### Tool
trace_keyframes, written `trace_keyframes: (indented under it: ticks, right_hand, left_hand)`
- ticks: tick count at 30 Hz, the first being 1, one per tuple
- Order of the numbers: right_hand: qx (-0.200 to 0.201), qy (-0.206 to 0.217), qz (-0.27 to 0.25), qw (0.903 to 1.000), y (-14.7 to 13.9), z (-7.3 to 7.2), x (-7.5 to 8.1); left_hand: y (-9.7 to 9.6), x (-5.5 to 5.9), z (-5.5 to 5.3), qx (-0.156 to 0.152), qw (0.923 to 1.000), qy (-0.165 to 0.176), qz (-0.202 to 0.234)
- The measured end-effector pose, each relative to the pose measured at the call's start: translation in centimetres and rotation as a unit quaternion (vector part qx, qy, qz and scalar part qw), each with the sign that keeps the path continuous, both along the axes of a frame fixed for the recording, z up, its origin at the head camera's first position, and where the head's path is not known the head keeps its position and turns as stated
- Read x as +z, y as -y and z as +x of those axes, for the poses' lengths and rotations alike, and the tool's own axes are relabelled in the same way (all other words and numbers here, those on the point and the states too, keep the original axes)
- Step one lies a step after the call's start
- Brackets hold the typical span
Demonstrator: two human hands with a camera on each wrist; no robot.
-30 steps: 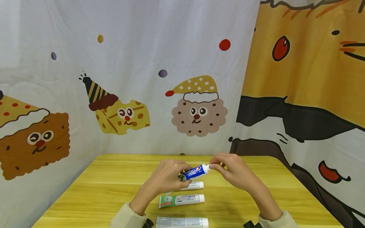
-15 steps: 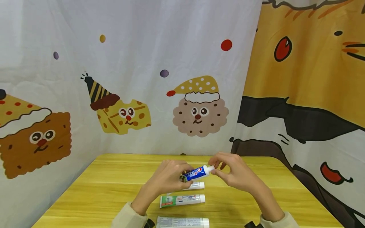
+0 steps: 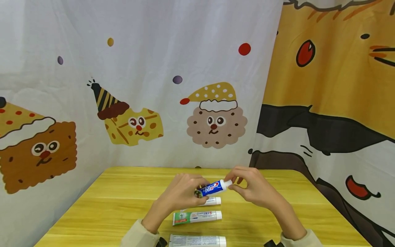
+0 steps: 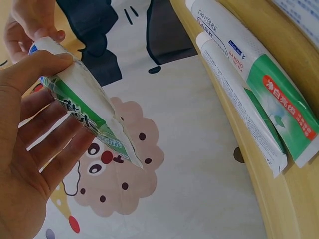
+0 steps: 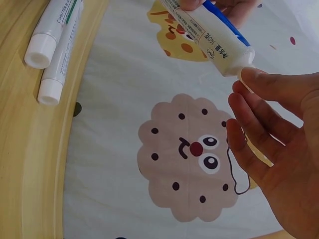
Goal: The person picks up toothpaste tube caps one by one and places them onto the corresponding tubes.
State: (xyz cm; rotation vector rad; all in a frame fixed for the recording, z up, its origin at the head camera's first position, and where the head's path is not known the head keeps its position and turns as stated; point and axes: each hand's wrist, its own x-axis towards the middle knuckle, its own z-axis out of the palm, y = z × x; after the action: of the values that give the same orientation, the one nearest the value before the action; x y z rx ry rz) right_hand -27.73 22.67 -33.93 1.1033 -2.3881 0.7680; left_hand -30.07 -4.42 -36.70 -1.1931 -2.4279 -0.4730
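A blue, white and green toothpaste tube [image 3: 213,188] is held up over the table, tilted with its cap end to the right. My left hand [image 3: 182,192] grips its body, thumb on one side and fingers on the other; in the left wrist view the flat crimped end of the toothpaste tube [image 4: 119,134] points away from the palm. At the other end, my right hand [image 3: 253,187] pinches the white cap [image 3: 228,183] between thumb and forefinger. The right wrist view shows its remaining fingers [image 5: 259,117] extended below, with the cap mostly covered by the fingertips.
Below the hands, a green and white toothpaste tube [image 3: 197,216] lies on the wooden table [image 3: 98,206]. A white tube [image 3: 213,201] lies behind it, partly covered by the left hand, and a printed tube [image 3: 197,240] sits nearer. A cartoon-patterned curtain [image 3: 148,68] hangs behind the table.
Over the last second, the right fingertips have shifted on the cap, loosening and then pinching again, and more of it shows. The left hand and tube have barely moved.
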Motion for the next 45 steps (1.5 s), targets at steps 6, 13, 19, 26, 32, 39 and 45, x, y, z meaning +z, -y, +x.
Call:
trace_keyframes:
  ticks: [6,13,19,26,32,39,45]
  right_hand:
    - [-0.006,0.002,0.006,1.0000,-0.04,-0.09,0.05]
    - [-0.014,-0.003,0.017,0.9997,-0.16,-0.17,0.04]
    - [-0.026,-0.002,0.029,0.9992,-0.19,-0.13,0.04]
    - [-0.045,0.006,0.040,0.9981,-0.20,-0.14,-0.02]
    - [-0.053,0.003,0.045,0.9976,-0.23,-0.09,0.01]
    - [-0.053,0.021,0.039,0.9976,-0.27,-0.08,-0.01]
    - [-0.061,0.042,0.044,0.9963,-0.09,-0.21,-0.11]
  left_hand:
    - [0.02,-0.01,0.03,0.001,1.0000,-0.003,-0.001]
    - [-0.03,-0.03,0.03,0.002,1.0000,0.000,-0.001]
    - [-0.02,-0.05,-0.01,0.003,1.0000,0.004,-0.003]
    - [0.03,-0.07,0.00,0.005,1.0000,0.004,-0.002]
    - [-0.06,-0.03,-0.02,0.007,1.0000,-0.001,-0.005]
    - [-0.09,-0.04,0.01,0.005,1.0000,-0.007,-0.003]
    - [-0.09,-0.05,0.01,0.010,0.9999,-0.004,-0.001]
